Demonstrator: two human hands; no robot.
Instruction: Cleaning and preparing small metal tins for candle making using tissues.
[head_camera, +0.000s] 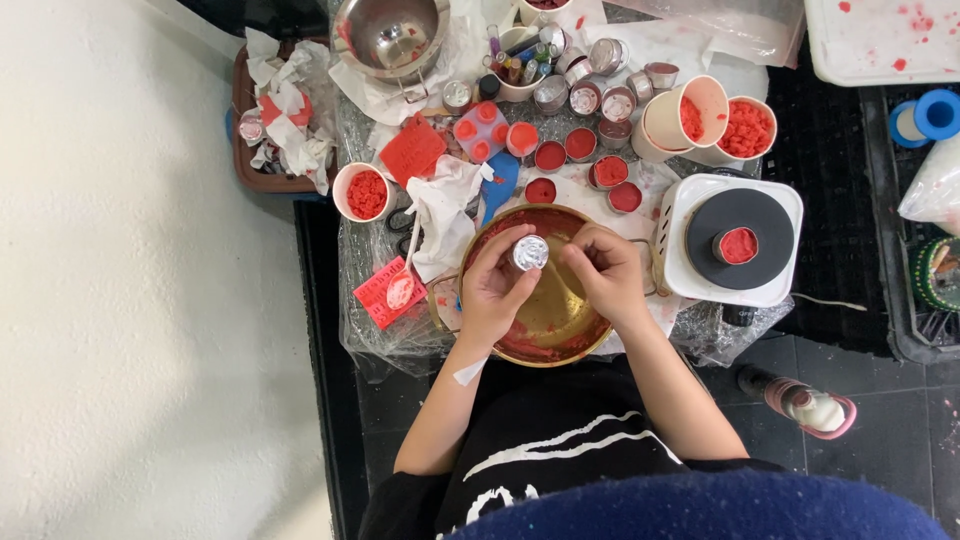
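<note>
Open room lies along the whole left of the frame, on the pale floor, and at lower right on the dark tiles, bar one small bottle lying there. The centre is blocked: both hands sit over the brass bowl. Above it, small red-filled tins and paper cups stand packed close. The white hot plate closes the right flank; crumpled tissue and scissors crowd the left.
</note>
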